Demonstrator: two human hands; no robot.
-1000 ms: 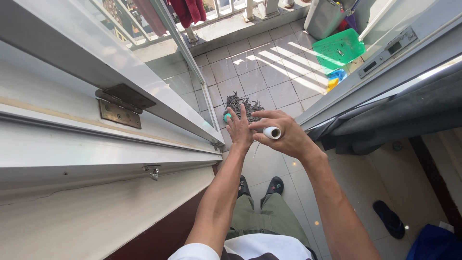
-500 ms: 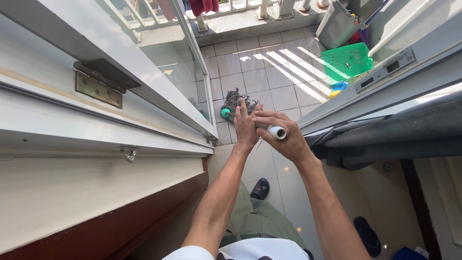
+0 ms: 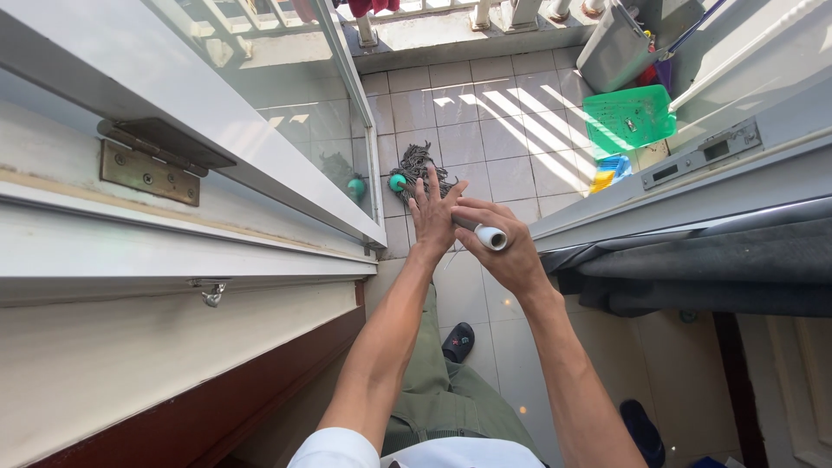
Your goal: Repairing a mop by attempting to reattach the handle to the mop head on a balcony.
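Right hand is closed around the top of the mop handle. Left hand lies flat against the shaft, fingers extended, gripping nothing. Mop head rests on balcony tiles beside the glass door. Risk: with one-handed control, the handle could twist and strike the glass.

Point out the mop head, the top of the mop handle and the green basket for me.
mop head [image 3: 422, 165], head view, on the grey strings.
mop handle [image 3: 492, 237], head view, on its white end cap.
green basket [image 3: 630, 116], head view, on its mesh bottom.
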